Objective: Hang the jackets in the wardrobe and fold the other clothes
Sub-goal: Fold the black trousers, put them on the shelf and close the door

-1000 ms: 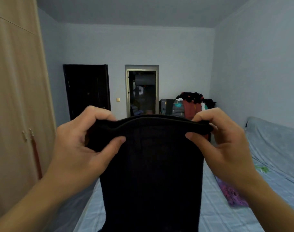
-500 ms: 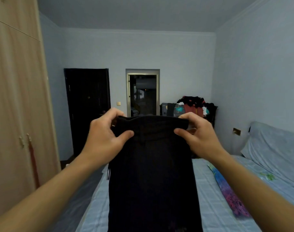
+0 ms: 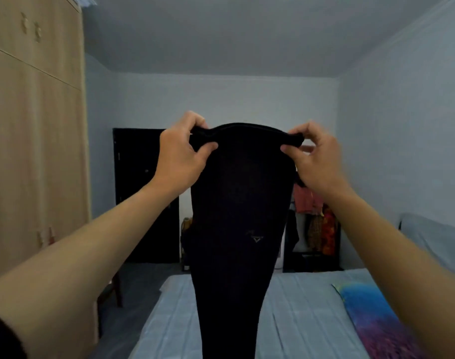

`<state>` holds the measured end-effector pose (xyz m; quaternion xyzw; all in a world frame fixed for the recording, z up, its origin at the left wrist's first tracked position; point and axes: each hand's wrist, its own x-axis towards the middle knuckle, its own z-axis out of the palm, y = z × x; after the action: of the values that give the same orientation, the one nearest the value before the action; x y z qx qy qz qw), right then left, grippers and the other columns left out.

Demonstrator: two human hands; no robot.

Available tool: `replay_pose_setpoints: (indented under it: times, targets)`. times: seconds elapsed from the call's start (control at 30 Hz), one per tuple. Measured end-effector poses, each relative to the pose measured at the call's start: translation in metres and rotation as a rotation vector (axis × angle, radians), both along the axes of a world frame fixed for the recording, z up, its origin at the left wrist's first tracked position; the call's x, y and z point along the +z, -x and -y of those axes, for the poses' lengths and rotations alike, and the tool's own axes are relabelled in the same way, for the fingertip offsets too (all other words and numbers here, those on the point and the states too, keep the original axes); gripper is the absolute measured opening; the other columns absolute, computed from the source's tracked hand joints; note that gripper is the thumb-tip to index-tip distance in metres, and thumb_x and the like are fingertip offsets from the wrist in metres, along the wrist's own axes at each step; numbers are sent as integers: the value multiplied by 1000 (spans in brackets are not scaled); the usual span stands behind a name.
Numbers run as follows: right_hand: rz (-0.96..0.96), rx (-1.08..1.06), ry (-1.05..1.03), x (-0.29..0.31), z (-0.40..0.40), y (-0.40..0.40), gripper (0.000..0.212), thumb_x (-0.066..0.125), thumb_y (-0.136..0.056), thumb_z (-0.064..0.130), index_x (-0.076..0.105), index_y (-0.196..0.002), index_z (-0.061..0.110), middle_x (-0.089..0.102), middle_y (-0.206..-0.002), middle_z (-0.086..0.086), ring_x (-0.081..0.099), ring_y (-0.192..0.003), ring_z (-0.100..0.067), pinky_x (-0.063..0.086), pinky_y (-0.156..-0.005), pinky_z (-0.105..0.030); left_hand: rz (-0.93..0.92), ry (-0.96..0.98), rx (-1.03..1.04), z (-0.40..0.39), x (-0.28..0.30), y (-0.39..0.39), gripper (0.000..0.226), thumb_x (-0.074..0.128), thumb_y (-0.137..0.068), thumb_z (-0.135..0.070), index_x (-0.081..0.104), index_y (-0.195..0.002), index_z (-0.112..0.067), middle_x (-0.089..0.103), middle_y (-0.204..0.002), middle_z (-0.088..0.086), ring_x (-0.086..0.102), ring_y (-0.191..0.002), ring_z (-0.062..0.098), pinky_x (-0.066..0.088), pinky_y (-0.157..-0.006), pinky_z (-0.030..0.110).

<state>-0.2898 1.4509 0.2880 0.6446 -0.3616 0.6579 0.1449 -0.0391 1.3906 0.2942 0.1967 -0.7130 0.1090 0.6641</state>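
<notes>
Above the bed [image 3: 293,301], black pants [image 3: 240,216] hang straight down. Left hand [image 3: 181,158] and right hand [image 3: 315,158] each pinch a waistband corner.

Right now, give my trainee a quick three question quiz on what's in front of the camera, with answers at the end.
1. True or false: both hands pinch the top edge of the black garment.
2. Which side is the wooden wardrobe on? A) left B) right
3. What does the garment hang above?

Key:
1. True; left hand and right hand each pinch one end.
2. A
3. The bed with its blue sheet.
</notes>
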Motion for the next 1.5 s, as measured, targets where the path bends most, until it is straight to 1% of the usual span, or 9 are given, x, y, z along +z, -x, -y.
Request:
replay_pose_setpoints:
  times: [0.1, 0.23, 0.43, 0.7, 0.9, 1.03, 1.2, 1.4, 1.5]
  targets:
    - [-90, -40, -55, -27, -29, -5, 24, 74, -82, 4, 62, -95, 21, 60, -93, 11, 62, -88, -11, 51, -73, -14, 44, -71, -7, -28, -26, -9, 26, 80, -78, -12, 58, -93, -10, 64, -90, 0, 58, -82, 5, 39, -74, 6]
    - [-139, -16, -175, -88, -60, -3, 26, 76, -80, 1, 65, -94, 19, 62, -94, 9, 64, -85, -12, 55, -73, -22, 146, -232, -29, -69, -90, -20, 27, 81, -77, -8, 57, -90, -12, 62, -87, -3, 57, -85, 3, 37, -75, 4]
    - [-133, 66, -371, -183, -124, -22, 26, 78, -77, -1, 67, -91, 18, 63, -94, 8, 63, -90, -11, 55, -78, -24, 144, -488, -49, -142, -183, -42, 29, 82, -76, -6, 57, -88, -16, 61, -84, -10, 61, -81, 9, 49, -66, 19]
    - [-79, 71, -622, -333, -298, -59, 28, 77, -73, 0, 67, -89, 21, 64, -89, 11, 65, -85, -10, 55, -75, -29, 320, -761, -155, -293, -321, -92, 33, 85, -71, -6, 59, -81, -22, 62, -79, -9, 61, -74, 12, 42, -64, 13]
    - [55, 82, -871, -422, -422, -108, 26, 77, -72, -4, 69, -88, 14, 66, -87, 8, 66, -83, -13, 54, -76, -23, 283, -1048, -260, -401, -414, -137, 39, 87, -66, -5, 60, -86, -25, 65, -80, -11, 64, -76, 12, 45, -66, 13]
    - [37, 84, -1014, -456, -473, -125, 28, 78, -71, -5, 69, -87, 17, 66, -88, 8, 66, -84, -14, 55, -77, -26, 333, -1127, -271, -457, -461, -163, 42, 90, -62, -10, 61, -83, -31, 65, -81, -12, 63, -75, 12, 49, -68, 21]
    - [20, 94, -1076, -472, -496, -143, 28, 77, -72, -7, 69, -88, 15, 68, -89, 2, 67, -87, -16, 57, -80, -30, 327, -1207, -241, -492, -484, -180, 38, 89, -63, -9, 60, -77, -29, 65, -77, -12, 63, -74, 13, 49, -67, 21]
    - [54, 104, -1078, -473, -475, -140, 27, 75, -77, -3, 69, -91, 18, 68, -92, 5, 66, -88, -14, 56, -81, -26, 311, -1178, -160, -474, -484, -173, 34, 86, -68, -6, 62, -80, -26, 64, -78, -11, 62, -77, 12, 50, -70, 23]
    - [-3, 84, -1048, -478, -456, -130, 29, 75, -78, 2, 66, -92, 25, 64, -93, 11, 64, -90, -13, 54, -79, -26, 423, -1062, -134, -454, -484, -162, 36, 83, -70, -2, 58, -84, -25, 59, -81, -16, 59, -79, 7, 46, -71, 17]
